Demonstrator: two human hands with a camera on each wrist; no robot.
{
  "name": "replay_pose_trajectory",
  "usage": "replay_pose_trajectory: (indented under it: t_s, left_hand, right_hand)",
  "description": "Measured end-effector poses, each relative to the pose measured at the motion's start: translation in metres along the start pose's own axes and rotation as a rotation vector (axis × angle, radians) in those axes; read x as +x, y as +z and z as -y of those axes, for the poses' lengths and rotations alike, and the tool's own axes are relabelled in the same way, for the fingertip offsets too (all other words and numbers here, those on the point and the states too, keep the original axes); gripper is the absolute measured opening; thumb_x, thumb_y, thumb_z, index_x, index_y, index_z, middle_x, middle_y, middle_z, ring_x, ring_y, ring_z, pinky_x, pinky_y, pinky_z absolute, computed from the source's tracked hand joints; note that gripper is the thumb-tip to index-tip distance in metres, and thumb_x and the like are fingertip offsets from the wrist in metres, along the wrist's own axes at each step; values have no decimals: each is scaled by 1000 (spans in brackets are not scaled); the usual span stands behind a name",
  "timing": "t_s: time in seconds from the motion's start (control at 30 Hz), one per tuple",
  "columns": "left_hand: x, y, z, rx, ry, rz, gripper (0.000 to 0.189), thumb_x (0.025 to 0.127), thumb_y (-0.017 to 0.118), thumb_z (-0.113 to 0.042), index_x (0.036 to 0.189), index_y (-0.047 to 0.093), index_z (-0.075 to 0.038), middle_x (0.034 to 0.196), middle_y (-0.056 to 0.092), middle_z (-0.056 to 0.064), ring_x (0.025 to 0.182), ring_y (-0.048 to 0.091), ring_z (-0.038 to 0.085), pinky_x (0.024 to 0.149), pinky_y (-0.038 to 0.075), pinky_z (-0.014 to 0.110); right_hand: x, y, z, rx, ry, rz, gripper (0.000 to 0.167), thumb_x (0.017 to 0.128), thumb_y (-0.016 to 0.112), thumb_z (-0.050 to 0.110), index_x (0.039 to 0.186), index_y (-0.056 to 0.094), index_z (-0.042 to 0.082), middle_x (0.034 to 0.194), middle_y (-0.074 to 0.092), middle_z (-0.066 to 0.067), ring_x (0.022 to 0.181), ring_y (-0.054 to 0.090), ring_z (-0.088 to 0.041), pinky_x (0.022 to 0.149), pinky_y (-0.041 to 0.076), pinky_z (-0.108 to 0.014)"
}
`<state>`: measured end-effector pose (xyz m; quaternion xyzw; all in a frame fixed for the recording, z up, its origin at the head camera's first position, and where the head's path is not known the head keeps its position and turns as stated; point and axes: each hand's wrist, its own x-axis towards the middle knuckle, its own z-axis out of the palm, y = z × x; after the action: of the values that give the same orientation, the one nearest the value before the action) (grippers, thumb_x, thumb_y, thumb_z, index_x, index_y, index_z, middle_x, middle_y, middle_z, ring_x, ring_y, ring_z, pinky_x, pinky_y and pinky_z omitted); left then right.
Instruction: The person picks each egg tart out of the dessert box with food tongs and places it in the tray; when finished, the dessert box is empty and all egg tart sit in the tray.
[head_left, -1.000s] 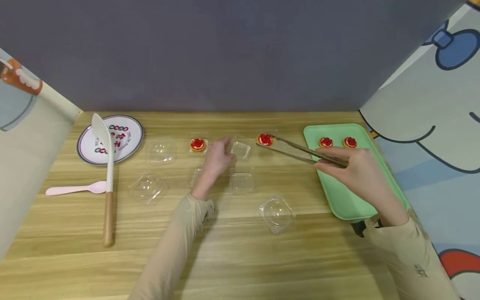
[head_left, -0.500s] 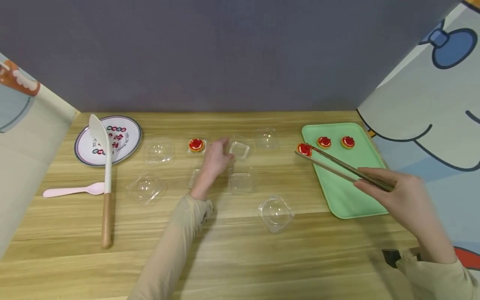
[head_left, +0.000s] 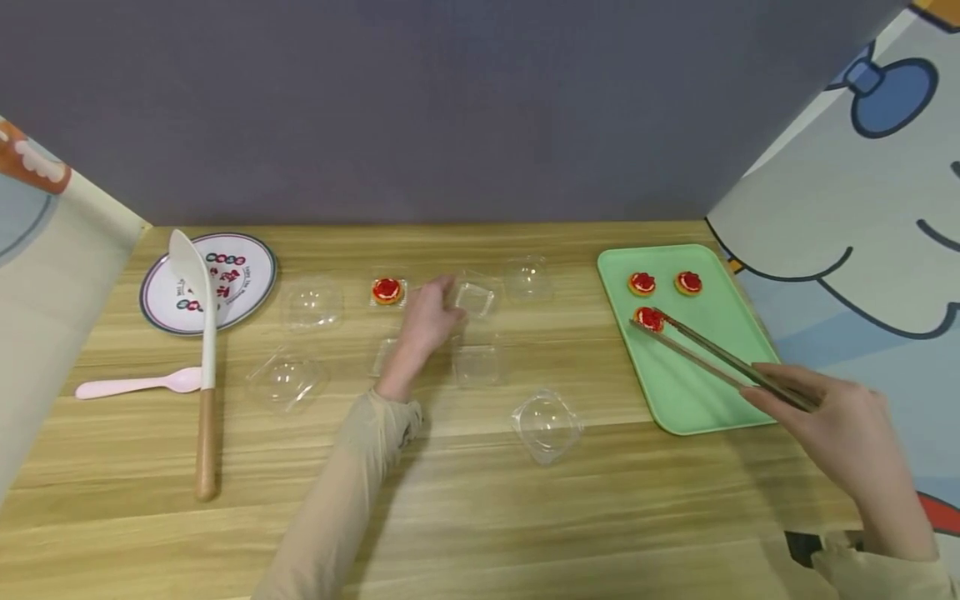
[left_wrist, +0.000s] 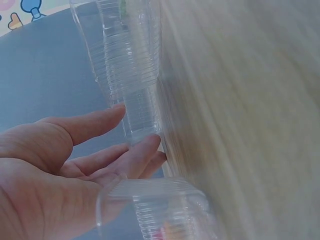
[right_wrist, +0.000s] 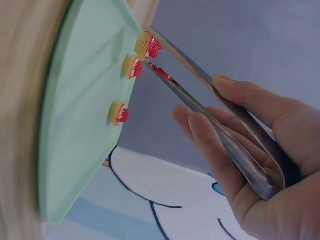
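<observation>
The long wooden table (head_left: 480, 500) has broad bare board along its near edge, while a grey wall and cartoon-printed side panels close its far and side edges. The pale green rectangular tray (head_left: 701, 392) sits by the right edge with two red-topped round tarts (head_left: 664, 283) near its far rim and open room in its near half; the round white plate (head_left: 232, 287) at far left carries coloured lettering too small to read. The right hand (head_left: 843, 421) grips long metal tongs (head_left: 720, 357), fingers curled around them, their tips pinching a third red-topped tart (head_left: 649, 318) over the tray, while the left hand (head_left: 427, 321) rests loose-fingered against a small clear plastic box (head_left: 477, 298).
</observation>
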<state>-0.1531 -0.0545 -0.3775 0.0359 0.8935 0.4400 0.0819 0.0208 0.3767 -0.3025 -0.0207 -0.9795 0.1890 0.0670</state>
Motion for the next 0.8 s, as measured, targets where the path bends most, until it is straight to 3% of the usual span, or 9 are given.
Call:
replay_pose_trajectory:
  t_s: [0.07, 0.27, 0.4, 0.5, 0.67, 0.77, 0.8]
  left_hand:
    - [0, 0, 0, 5, 5, -2, 67, 91, 75, 7, 153, 50, 8, 151, 56, 28, 138, 57, 42, 122, 45, 46]
    - [-1, 1, 0, 19, 20, -2, 67, 89, 77, 7, 152, 52, 9, 150, 57, 27, 133, 61, 41, 121, 46, 46]
    - [-2, 1, 0, -2, 9, 1, 67, 90, 76, 9, 152, 51, 9, 151, 56, 27, 130, 63, 40, 119, 49, 45]
    - [-2, 1, -1, -14, 0, 6, 68, 90, 75, 10, 153, 50, 9, 152, 55, 28, 113, 69, 38, 114, 53, 44]
    - [-3, 0, -2, -18, -14, 16, 69, 90, 75, 11, 154, 49, 8, 152, 56, 28, 88, 71, 32, 100, 61, 42]
    - [-3, 0, -2, -6, -7, 16, 69, 90, 75, 10, 154, 49, 8, 150, 57, 29, 86, 69, 29, 102, 60, 43]
    - [-3, 0, -2, -7, -6, 16, 69, 90, 75, 10, 154, 49, 8, 150, 57, 29, 86, 69, 29, 104, 60, 43]
  right_hand:
    - [-2, 2, -4, -7, 8, 3, 44, 92, 87, 26, 122, 77, -5, 113, 73, -35, 95, 70, -56, 54, 41, -8]
    - [-9, 7, -14, -32, 7, -30, 43, 89, 90, 24, 117, 78, -6, 108, 74, -33, 83, 74, -45, 54, 39, -2]
    - [-10, 8, -17, -41, -6, -33, 39, 88, 90, 20, 115, 79, -6, 106, 74, -34, 75, 75, -38, 45, 42, -14]
    - [-12, 10, -19, -36, -10, -30, 37, 89, 89, 18, 115, 78, -7, 106, 74, -35, 71, 74, -31, 41, 41, -23]
    - [-13, 11, -20, -42, 5, -22, 40, 91, 88, 21, 117, 78, -7, 106, 73, -36, 64, 68, -19, 38, 38, -27]
    - [-14, 12, -20, -39, 19, -9, 42, 92, 87, 24, 118, 77, -7, 108, 73, -37, 67, 70, -25, 38, 38, -28]
    - [-15, 12, -20, -34, 23, -3, 43, 92, 87, 25, 118, 77, -7, 108, 72, -37, 69, 72, -33, 38, 39, -28]
